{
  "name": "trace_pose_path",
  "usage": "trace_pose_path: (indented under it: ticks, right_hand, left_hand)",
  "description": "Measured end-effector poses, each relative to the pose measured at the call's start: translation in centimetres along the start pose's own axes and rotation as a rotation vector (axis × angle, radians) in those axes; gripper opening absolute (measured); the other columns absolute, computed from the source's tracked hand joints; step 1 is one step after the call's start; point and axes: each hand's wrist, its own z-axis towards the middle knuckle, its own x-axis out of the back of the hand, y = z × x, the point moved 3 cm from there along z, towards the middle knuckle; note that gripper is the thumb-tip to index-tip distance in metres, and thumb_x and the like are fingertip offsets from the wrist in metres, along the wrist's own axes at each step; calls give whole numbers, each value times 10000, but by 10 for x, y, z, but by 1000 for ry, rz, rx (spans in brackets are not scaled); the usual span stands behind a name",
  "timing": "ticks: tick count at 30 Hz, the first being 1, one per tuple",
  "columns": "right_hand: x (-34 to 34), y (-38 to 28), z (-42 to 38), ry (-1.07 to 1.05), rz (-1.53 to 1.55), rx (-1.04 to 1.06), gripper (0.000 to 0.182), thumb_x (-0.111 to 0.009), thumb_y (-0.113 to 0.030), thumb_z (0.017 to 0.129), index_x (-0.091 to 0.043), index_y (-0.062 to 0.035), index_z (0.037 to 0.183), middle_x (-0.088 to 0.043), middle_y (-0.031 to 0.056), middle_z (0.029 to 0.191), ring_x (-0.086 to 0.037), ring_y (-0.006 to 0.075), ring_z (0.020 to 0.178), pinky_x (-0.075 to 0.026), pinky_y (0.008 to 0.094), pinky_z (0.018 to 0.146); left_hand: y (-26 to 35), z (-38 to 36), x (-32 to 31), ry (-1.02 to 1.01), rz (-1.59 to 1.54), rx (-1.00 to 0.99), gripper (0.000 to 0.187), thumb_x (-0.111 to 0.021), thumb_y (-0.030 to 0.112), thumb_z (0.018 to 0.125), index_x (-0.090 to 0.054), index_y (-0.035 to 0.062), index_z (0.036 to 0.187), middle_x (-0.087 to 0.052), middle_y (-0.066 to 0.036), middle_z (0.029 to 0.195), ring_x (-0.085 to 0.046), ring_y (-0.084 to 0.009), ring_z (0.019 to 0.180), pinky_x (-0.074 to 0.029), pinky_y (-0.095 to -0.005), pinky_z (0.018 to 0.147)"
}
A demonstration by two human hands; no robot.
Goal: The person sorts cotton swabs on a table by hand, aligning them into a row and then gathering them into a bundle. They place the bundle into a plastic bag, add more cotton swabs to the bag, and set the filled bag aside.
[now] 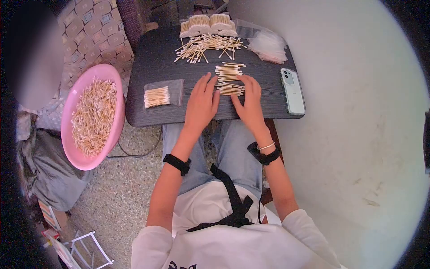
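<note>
On the dark tabletop in front of me lie two loose rows of cotton swabs, one behind the other. My left hand [200, 102] rests at the left ends of the nearer row of cotton swabs [230, 89], its fingers stretched out and thumb apart. At the right ends of that row is my right hand [249, 101], fingers extended, thumb toward the swabs. A few swabs there lie crooked. The farther row of cotton swabs [229, 72] sits just beyond my fingertips. To the left, a clear plastic bag [176, 92] holds a neat row of swabs [156, 96].
A loose heap of cotton swabs [208, 47] lies at the back, before packed bundles [199, 24]. Clear plastic bags [267, 46] are at the back right; a phone [293, 92] lies near the right edge. A pink tub [67, 123] full of swabs stands left of the table [188, 67].
</note>
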Motion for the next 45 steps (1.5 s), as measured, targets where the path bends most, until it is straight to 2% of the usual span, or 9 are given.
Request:
trace_pose_path:
  ticks: [6,12,15,22,28,31,34,40,45]
  right_hand:
    - [-9,10,6,59,197,-78,534,-609,-5,831,-410,2,1327,-435,230,1331,-415,407,1261,-328,458,1087]
    - [-19,6,16,74,320,-98,522,-580,7,856,-413,-5,1351,-445,208,1341,-430,364,1270,-328,415,1092]
    - [-4,11,16,65,264,-34,540,-594,10,853,-414,-19,1361,-441,198,1358,-421,351,1289,-319,412,1100]
    - [-2,10,10,-34,139,14,618,-613,47,781,-407,-43,1357,-405,229,1371,-373,420,1307,-304,469,1113]
    - [-11,24,24,69,234,-29,577,-584,22,822,-390,0,1365,-443,241,1358,-406,434,1283,-285,492,1122]
    - [-20,33,27,30,44,-139,575,-557,-26,862,-349,45,1393,-432,267,1387,-387,442,1316,-253,512,1137]
    - [-36,29,26,-11,0,-173,597,-526,-55,896,-292,71,1430,-366,298,1449,-324,455,1371,-215,537,1150]
    - [-35,19,25,38,230,-167,597,-488,-43,922,-244,81,1452,-305,319,1483,-261,477,1397,-201,572,1145]
    - [-33,34,39,-16,-121,-108,538,-474,-117,953,-322,60,1438,-308,281,1502,-280,446,1401,-221,560,1144]
  left_hand:
    - [-14,12,-21,-36,-506,326,557,-498,251,992,-344,-54,1432,-377,-277,1465,-311,-389,1407,-251,-432,1156]
    - [4,12,-47,45,-447,371,558,-504,202,993,-317,-44,1457,-382,-222,1490,-385,-316,1377,-292,-370,1136]
    - [-4,8,-39,66,-672,386,559,-498,230,991,-332,-52,1444,-371,-268,1476,-318,-386,1408,-250,-420,1154]
    - [-15,19,-16,110,-376,231,490,-512,178,967,-410,-36,1395,-449,-247,1418,-413,-388,1335,-302,-435,1121]
    - [-6,22,-28,17,-57,59,477,-506,156,945,-428,-33,1376,-460,-253,1403,-411,-402,1328,-289,-483,1120]
    - [-11,28,-35,20,-216,104,504,-498,144,942,-392,-50,1395,-443,-261,1418,-395,-395,1344,-272,-492,1128]
    - [-7,29,-44,-10,12,67,571,-491,146,943,-310,-65,1442,-395,-274,1453,-378,-396,1362,-262,-490,1137]
    - [0,25,-45,-60,146,-62,656,-506,171,947,-210,-87,1472,-299,-293,1509,-315,-400,1406,-244,-509,1146]
    - [6,24,-47,-52,326,-36,587,-454,247,981,-295,-44,1465,-321,-241,1519,-281,-352,1434,-236,-521,1145]
